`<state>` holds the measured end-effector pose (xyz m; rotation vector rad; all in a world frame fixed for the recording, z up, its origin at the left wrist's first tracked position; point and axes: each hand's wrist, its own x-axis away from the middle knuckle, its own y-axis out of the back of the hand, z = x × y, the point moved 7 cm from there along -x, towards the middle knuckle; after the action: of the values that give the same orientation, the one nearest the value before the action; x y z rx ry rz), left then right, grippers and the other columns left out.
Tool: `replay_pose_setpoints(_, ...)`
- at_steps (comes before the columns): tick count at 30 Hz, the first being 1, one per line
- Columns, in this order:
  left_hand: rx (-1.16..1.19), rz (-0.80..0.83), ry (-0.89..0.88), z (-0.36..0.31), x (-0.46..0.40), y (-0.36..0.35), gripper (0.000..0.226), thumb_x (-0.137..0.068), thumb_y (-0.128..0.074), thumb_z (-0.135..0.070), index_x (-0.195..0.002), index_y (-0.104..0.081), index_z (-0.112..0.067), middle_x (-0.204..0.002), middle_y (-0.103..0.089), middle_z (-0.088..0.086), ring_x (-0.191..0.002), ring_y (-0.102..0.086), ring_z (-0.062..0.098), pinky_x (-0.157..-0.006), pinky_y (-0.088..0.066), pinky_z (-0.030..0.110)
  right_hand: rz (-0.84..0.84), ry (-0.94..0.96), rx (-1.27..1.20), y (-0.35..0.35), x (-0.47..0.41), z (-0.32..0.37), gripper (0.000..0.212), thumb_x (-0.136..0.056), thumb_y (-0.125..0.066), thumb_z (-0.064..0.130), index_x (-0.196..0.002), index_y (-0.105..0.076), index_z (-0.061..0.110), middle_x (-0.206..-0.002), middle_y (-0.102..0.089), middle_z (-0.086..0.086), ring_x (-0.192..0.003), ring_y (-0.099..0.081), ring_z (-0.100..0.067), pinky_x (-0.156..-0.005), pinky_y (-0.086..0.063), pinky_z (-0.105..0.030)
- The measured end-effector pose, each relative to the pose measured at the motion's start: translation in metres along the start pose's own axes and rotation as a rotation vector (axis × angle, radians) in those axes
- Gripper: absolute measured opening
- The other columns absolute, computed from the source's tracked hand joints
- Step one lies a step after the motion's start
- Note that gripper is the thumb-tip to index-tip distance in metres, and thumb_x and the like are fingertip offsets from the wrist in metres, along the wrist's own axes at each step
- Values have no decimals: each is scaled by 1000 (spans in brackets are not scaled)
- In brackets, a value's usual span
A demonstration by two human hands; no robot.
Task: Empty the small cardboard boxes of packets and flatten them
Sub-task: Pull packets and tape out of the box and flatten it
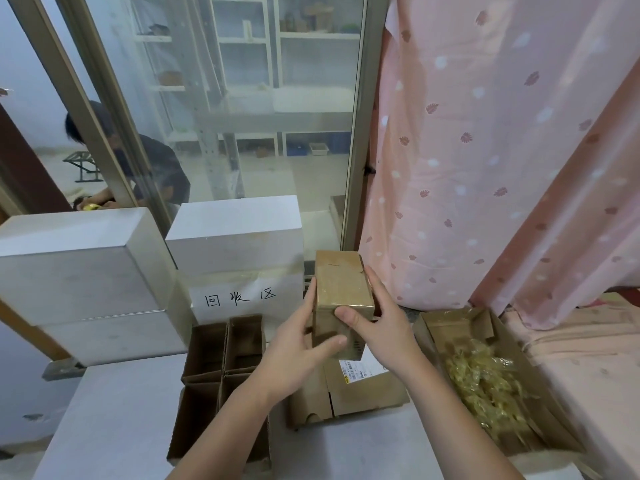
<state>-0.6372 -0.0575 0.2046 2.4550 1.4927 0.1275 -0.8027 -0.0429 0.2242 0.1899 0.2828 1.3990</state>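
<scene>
Honestly the small taped box (341, 292) looks light but slick, held up between both palms, left hand (298, 355) and right hand (377, 323) clamping opposite sides, thumbs across the near end, so squeeze the stiff corners.

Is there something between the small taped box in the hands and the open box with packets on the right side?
Nothing visible. The small box, held by the left hand and right hand, has open air towards the packet box.

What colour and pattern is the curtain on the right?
Pink curtain with white dots and dark red leaf prints; head view.
</scene>
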Motion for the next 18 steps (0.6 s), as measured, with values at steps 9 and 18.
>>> replay_pose_setpoints(9,1,-366,62,-9,-7,39,47,-93,-62,-63,-135,-64,-43,-118,-74,-25,-110,-70,-2,-105,-54,44,232,51,182,-20,10,-1,124,-67,-92,45,-153,-5,63,-149,-42,37,-138,-43,7,-116,-40,-39)
replay_pose_setpoints(18,125,-157,18,-6,-4,22,52,-103,-59,-48,-152,-42,-44,-139,-62,-26,-130,-58,-3,-101,-52,22,104,150,216,-8,4,2,74,-88,-79,31,-146,-39,54,-140,-58,24,-130,-53,3,-109,-47,-32)
